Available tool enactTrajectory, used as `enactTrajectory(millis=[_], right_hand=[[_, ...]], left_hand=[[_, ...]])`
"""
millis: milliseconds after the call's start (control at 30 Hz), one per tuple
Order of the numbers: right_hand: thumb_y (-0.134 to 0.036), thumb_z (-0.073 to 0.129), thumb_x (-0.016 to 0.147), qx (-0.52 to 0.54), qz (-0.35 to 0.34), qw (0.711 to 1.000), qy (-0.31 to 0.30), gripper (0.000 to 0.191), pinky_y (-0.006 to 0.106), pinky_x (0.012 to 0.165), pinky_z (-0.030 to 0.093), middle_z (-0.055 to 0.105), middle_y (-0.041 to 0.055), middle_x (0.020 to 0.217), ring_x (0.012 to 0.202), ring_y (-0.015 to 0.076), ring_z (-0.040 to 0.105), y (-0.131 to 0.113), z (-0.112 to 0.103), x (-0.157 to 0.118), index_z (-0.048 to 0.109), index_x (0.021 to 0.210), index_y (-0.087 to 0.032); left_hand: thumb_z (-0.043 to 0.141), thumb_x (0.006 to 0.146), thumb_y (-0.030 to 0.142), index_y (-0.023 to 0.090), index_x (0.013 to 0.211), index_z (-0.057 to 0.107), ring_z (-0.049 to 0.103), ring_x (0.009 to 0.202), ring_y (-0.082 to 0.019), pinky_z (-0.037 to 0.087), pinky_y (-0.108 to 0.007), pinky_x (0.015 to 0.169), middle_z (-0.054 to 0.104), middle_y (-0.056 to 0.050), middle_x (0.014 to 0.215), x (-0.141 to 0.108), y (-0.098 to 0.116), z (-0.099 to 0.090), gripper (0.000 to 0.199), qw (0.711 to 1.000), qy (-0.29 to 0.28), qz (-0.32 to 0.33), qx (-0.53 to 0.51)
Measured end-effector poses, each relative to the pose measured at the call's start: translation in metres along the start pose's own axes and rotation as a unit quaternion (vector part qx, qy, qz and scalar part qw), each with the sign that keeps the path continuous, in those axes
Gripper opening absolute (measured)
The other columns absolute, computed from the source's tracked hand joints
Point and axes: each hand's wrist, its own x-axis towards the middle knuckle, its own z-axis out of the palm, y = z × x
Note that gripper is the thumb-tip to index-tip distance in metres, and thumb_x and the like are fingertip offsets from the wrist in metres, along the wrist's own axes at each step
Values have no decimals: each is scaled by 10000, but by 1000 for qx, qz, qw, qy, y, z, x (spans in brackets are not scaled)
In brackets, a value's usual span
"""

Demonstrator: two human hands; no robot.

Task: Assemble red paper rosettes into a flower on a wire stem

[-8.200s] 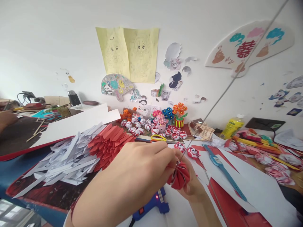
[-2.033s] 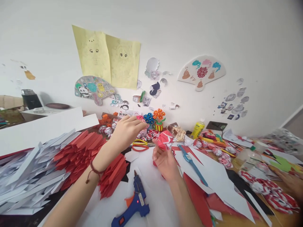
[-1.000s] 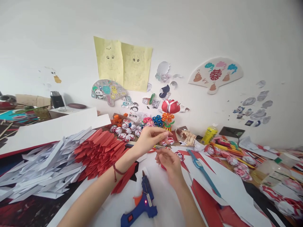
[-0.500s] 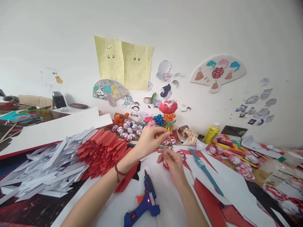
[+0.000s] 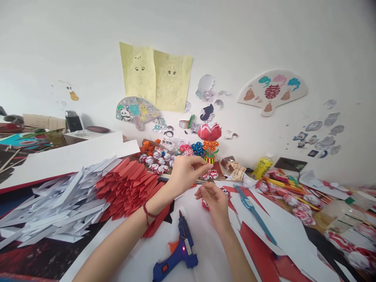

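Note:
My left hand [image 5: 189, 174] is raised over the middle of the table, thumb and fingertips pinched together. Whatever it may hold is too small to make out. Just below and to its right, my right hand [image 5: 216, 199] has its fingers curled and the tips closed; what is in them cannot be made out. A red-and-white folded paper piece [image 5: 205, 204] shows partly behind the right hand. Below both hands a blue hot glue gun [image 5: 185, 244] lies on white paper [image 5: 138, 258], its red light lit and its nozzle pointing away from me.
Piles of folded white strips [image 5: 64, 199] and red strips [image 5: 126, 188] lie on the left. Red-and-white paper balls [image 5: 160, 160] and a flower ornament [image 5: 209, 133] stand at the back. Right are a blue watch [image 5: 252, 211], a yellow bottle [image 5: 262, 166] and a clear bottle [image 5: 337, 215].
The view has shifted slightly. Both hands keep nearly the same pinched pose and place, and the glue gun stays where it lay.

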Motion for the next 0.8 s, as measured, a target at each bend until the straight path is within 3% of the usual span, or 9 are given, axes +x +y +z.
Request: enactTrajectory(millis=[467,800], right_hand=[[-426,829,694,12,31,999,28,261,262,615,494,688,21,677,610,154,651,1,-5,1,725,727,-188],[-410,857,639,48,49,997,29,265,246,570,474,645,-2,618,565,133,614,-6,-2,-2,710,653,-190]], left_hand=[[613,905,394,148,752,734,496,562,-82,375,-182,548,703,-13,674,1,-1,3,314,1000,-23,2,9],[580,919,383,141,740,685,514,550,-87,405,-184,543,677,-13,661,-1,-2,3,319,995,-48,-20,-80]])
